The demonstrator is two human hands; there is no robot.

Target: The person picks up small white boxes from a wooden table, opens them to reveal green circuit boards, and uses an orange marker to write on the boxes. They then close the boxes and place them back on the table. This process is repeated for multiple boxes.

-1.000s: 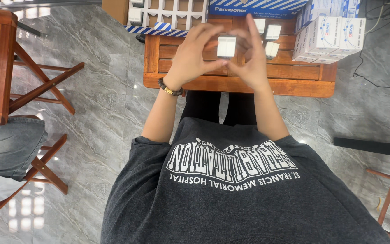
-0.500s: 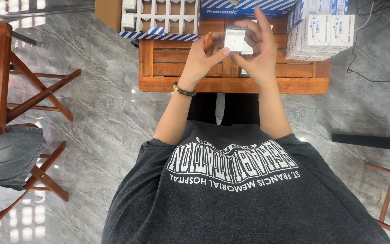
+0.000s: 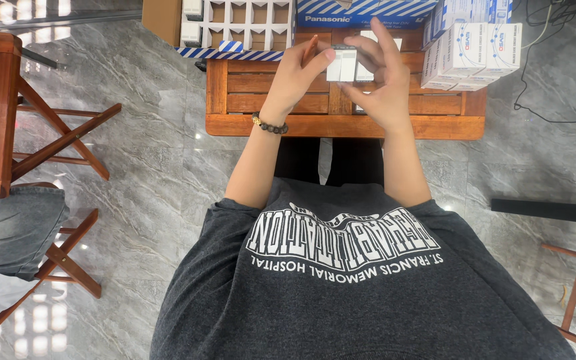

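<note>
- holding one small white box [image 3: 341,63] over the wooden table [image 3: 345,125], the left hand [image 3: 298,73] is pinching its left edge.
- bracing its right side, the right hand [image 3: 381,80] is keeping its fingers spread.
- sitting at the table's right, one stack of white cartons [image 3: 471,53] is resting, number unclear.
- lying beyond, one white divider tray [image 3: 238,23] is showing.

**What I cannot make out from here**

My left hand [image 3: 298,73] covers the near left edge of the small white box [image 3: 341,63], and my right hand [image 3: 381,83] hides its far side, so I can't tell whether it is sealed. Beyond my fingers, the divided carton [image 3: 238,23] and the blue-striped carton [image 3: 361,10] are cut by the top edge. Right of my right hand, the stacked white boxes [image 3: 471,53] lose their tops too.
</note>
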